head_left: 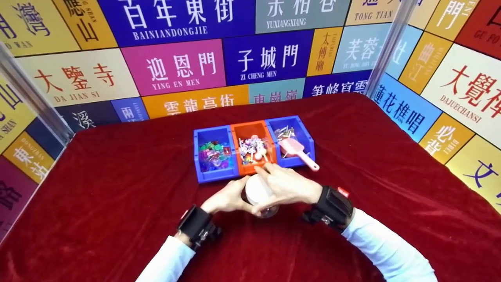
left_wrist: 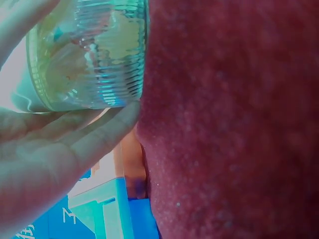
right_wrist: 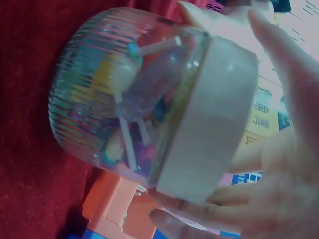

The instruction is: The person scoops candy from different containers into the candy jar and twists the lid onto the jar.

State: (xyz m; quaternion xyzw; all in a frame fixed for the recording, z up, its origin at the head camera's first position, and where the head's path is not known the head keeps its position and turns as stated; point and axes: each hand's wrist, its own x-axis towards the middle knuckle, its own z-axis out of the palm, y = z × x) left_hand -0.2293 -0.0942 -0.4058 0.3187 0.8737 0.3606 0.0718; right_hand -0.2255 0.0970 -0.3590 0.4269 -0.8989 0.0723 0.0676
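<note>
Between both hands stands a clear ribbed jar (right_wrist: 114, 89) with a white lid (head_left: 257, 190). Small lollipop-shaped pieces with white sticks (right_wrist: 128, 142) and other coloured bits show through its wall. The left hand (head_left: 229, 197) holds the jar from the left, its fingers (left_wrist: 99, 132) along the ribbed side and thumb near the front. From the right, the right hand (head_left: 287, 183) grips the lid, thumb at the front and fingers round the far side. In the head view the hands cover most of the jar's body.
Just beyond the hands, a left blue bin (head_left: 197, 156) contains translucent coloured pieces. An orange bin (head_left: 235, 143) with small lollipop shapes adjoins it. A pink scoop (head_left: 293, 147) rests in the right blue bin (head_left: 302, 124), handle over the front. Dark red cloth (head_left: 117, 188) covers the table.
</note>
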